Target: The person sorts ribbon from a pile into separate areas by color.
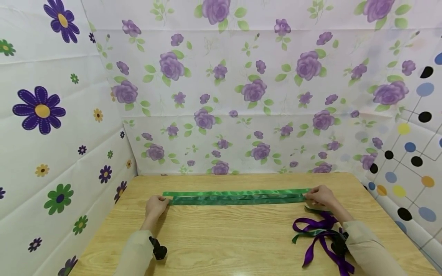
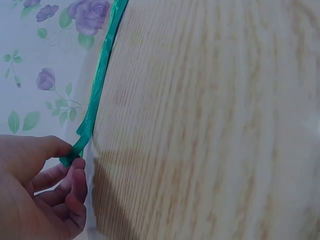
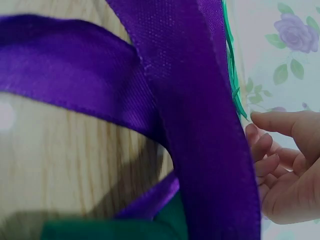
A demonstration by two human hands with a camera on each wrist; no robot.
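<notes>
A bright green ribbon [image 1: 235, 193] and darker green ribbon [image 1: 238, 200], which looks like two strands side by side, stretch left to right across the far part of the table. At the left end my left hand [image 1: 156, 207] pinches the darker green ribbon between thumb and fingers; its tip [image 2: 75, 152] shows in the left wrist view. My right hand [image 1: 322, 195] pinches green ribbon at the other end. In the right wrist view, thumb and fingertips meet at the green ribbon's tip [image 3: 242, 111], partly hidden behind a large purple ribbon [image 3: 185, 110].
A loose tangle of purple ribbon [image 1: 310, 253] and dark green ribbon [image 1: 305, 234] lies below my right forearm, near its black wrist camera [image 1: 339, 245]. The wooden table [image 1: 221, 237] ends at a floral cloth wall [image 1: 235, 145]. Patterned cloths hang on both sides.
</notes>
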